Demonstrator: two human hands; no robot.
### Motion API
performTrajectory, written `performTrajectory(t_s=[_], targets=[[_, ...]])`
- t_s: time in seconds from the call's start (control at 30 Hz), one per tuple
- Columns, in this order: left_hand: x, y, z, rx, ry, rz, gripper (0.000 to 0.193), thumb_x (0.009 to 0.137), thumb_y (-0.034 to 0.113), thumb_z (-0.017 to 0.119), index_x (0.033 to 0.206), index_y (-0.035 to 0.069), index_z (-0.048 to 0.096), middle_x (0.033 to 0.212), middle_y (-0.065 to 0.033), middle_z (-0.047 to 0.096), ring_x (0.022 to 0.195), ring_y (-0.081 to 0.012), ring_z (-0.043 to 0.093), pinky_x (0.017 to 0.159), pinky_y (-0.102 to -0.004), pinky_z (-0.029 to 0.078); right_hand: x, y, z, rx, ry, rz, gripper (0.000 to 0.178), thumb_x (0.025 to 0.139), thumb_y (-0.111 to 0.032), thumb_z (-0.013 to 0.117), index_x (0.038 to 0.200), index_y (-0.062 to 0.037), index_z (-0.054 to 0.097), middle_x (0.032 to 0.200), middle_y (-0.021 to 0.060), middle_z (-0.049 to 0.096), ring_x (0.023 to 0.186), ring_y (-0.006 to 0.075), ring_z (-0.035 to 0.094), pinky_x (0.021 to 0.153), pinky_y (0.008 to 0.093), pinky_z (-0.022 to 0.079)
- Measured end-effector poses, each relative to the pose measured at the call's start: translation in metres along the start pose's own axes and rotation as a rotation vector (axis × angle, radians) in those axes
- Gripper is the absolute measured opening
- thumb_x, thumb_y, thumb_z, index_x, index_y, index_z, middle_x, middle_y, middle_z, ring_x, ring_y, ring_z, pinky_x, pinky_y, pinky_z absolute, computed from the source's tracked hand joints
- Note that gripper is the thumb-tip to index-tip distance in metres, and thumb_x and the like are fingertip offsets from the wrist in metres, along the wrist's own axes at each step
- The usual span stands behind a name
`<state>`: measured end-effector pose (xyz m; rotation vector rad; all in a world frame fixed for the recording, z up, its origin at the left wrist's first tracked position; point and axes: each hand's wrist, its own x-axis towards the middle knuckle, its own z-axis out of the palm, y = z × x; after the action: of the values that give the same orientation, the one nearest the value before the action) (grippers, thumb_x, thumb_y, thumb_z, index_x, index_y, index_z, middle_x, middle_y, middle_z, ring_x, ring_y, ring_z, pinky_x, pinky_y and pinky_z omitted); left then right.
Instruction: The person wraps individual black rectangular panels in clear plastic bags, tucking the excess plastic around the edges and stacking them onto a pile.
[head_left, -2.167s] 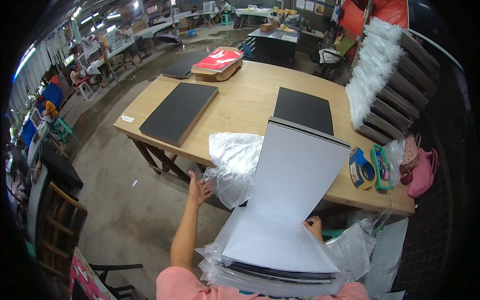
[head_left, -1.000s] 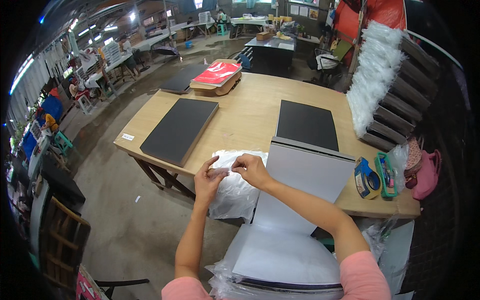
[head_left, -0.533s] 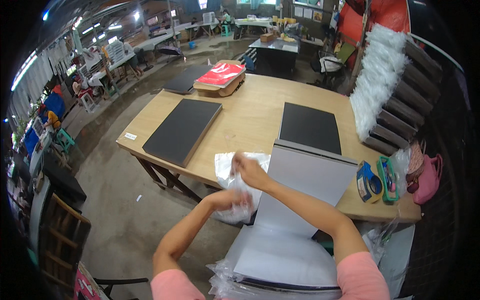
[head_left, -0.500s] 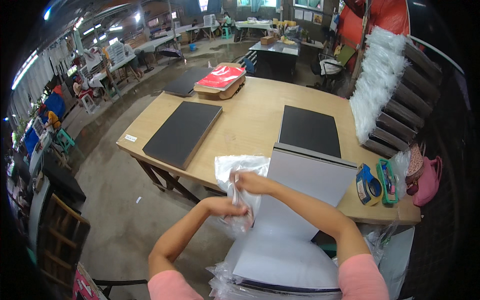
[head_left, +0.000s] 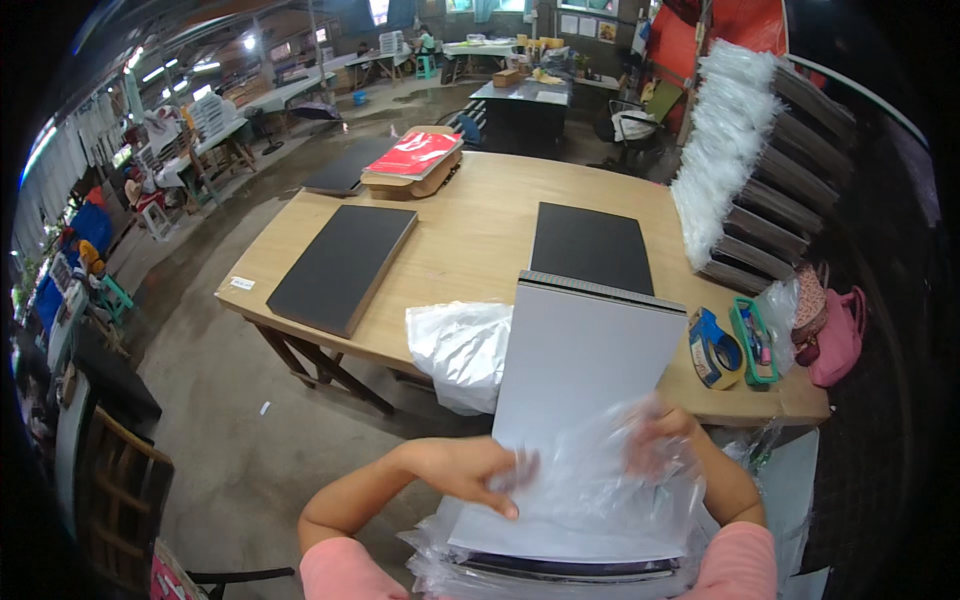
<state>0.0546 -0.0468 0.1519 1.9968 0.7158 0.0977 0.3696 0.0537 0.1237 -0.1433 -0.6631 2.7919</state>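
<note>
A length of clear plastic film (head_left: pixel 590 462), blurred by motion, spreads over a large white sheet (head_left: pixel 592 350) that leans on the table edge in front of me. My right hand (head_left: pixel 662 436) is closed on the film's right side. My left hand (head_left: pixel 478 472) hovers at the film's left side, thumb apart from the other fingers, whose tips are smeared. A crumpled whitish plastic bag (head_left: pixel 460 352) hangs over the table edge, left of the sheet. Below lies a pile of plastic-wrapped sheets (head_left: pixel 450 560), partly hidden by my arms.
The wooden table (head_left: pixel 470 235) bears two black flat boards (head_left: pixel 345 268), a red-topped packet (head_left: pixel 413 155), a tape dispenser (head_left: pixel 715 352) and a green basket (head_left: pixel 754 342) of pens. At the right stands a tall stack of plastic-wrapped black panels (head_left: pixel 735 160). A pink bag (head_left: pixel 838 338) hangs beside it.
My hands have left the whitish bag, which now lies loose at the table edge. The right hand has moved right and closed on clear film; the left has come nearer to me.
</note>
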Motion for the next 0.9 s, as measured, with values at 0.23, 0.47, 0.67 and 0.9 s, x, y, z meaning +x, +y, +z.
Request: performTrajectory(t_s=[0.23, 0.47, 0.67, 0.9], targets=[[-0.002, -0.015, 0.0, -0.692, 0.399, 0.633, 0.039, 0.092, 0.039, 0.053, 0.113, 0.006, 0.058, 0.092, -0.0132, 0.064, 0.067, -0.0217, 0.062, 0.063, -0.0367, 0.05, -0.028, -0.017, -0.016, -0.586, 0.161, 0.052, 0.034, 0.087, -0.028, 0.063, 0.068, -0.0001, 0.06, 0.067, 0.0123, 0.06, 0.05, 0.0208, 0.056, 0.046, 0.0293, 0.044], [0.049, -0.042, 0.007, -1.743, -0.046, 1.442, 0.052, 0.091, 0.056, 0.043, 0.128, 0.02, 0.043, 0.087, -0.0127, 0.061, 0.059, -0.0208, 0.063, 0.055, -0.033, 0.053, 0.002, 0.03, -0.033, -0.574, -0.765, 0.066, 0.054, 0.069, -0.054, 0.073, 0.075, 0.0001, 0.071, 0.082, 0.0147, 0.063, 0.069, 0.0238, 0.058, 0.063, 0.0389, 0.045], [0.005, -0.064, -0.015, -0.912, 0.627, 0.481, 0.034, 0.077, 0.038, 0.071, 0.086, 0.007, 0.06, 0.075, -0.0047, 0.056, 0.063, -0.0139, 0.054, 0.056, -0.0274, 0.043, -0.065, 0.027, -0.033, -0.416, 0.304, -0.685, 0.034, 0.064, -0.011, 0.074, 0.096, -0.0016, 0.068, 0.084, 0.0126, 0.06, 0.082, 0.0281, 0.058, 0.078, 0.0478, 0.048], [0.068, -0.039, -0.057, 0.654, 1.35, -0.425, 0.051, 0.075, 0.01, 0.069, 0.123, 0.023, 0.057, 0.09, -0.0095, 0.048, 0.057, -0.0238, 0.053, 0.05, -0.0361, 0.043, -0.007, -0.043, -0.033, -1.401, 1.169, -1.072, 0.034, 0.071, 0.003, 0.058, 0.102, -0.0041, 0.069, 0.09, 0.0071, 0.051, 0.071, 0.0141, 0.051, 0.055, 0.024, 0.041]])
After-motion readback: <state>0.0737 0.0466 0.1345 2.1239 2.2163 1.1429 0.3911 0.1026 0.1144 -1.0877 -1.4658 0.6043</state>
